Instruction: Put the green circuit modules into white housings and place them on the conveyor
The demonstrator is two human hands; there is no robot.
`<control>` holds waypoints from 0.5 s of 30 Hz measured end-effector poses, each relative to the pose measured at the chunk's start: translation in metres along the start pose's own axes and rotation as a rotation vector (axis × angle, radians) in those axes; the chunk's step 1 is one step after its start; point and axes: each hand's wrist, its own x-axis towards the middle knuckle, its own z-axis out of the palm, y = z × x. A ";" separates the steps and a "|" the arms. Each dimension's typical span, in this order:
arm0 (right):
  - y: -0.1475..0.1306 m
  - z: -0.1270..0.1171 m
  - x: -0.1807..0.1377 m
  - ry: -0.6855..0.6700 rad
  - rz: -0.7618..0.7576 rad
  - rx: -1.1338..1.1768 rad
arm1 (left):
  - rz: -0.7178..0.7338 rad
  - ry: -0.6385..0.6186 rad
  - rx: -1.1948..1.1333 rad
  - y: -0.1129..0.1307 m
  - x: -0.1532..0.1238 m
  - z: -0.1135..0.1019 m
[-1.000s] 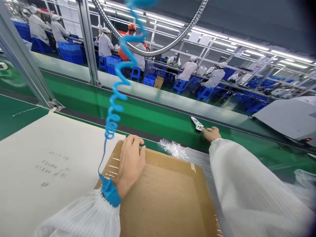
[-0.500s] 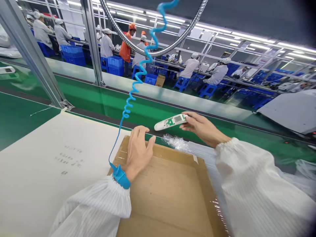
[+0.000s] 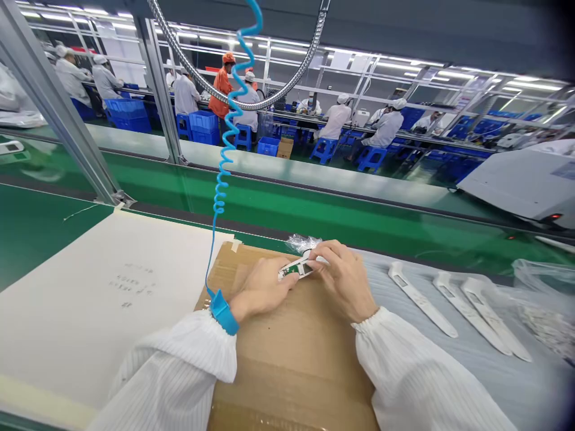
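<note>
A slim white plastic handset [image 3: 297,267], apparently light but fragile around its exposed green circuit board [image 3: 291,270], is pinched by its edges between the left hand [image 3: 264,288] and right hand [image 3: 344,280], just above a cardboard sheet [image 3: 287,371].

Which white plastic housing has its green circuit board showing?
The white plastic housing pinched between the left hand and right hand, over the cardboard; the three others on the plastic film show no green.

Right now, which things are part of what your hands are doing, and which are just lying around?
In use: left hand, right hand, white device with green board.

Lying about: three white shells, cardboard, paper sheet, plastic bag.
</note>
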 end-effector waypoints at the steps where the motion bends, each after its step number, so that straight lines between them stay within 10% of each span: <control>1: -0.004 -0.001 0.001 -0.012 -0.033 -0.090 | -0.012 0.001 -0.004 -0.001 0.001 0.000; 8: 0.010 0.015 0.017 -0.054 0.095 -0.045 | -0.180 0.418 -0.085 -0.010 0.014 -0.023; 15: 0.071 0.015 0.050 -0.070 0.350 -0.190 | -0.302 0.310 -0.380 0.008 0.006 -0.039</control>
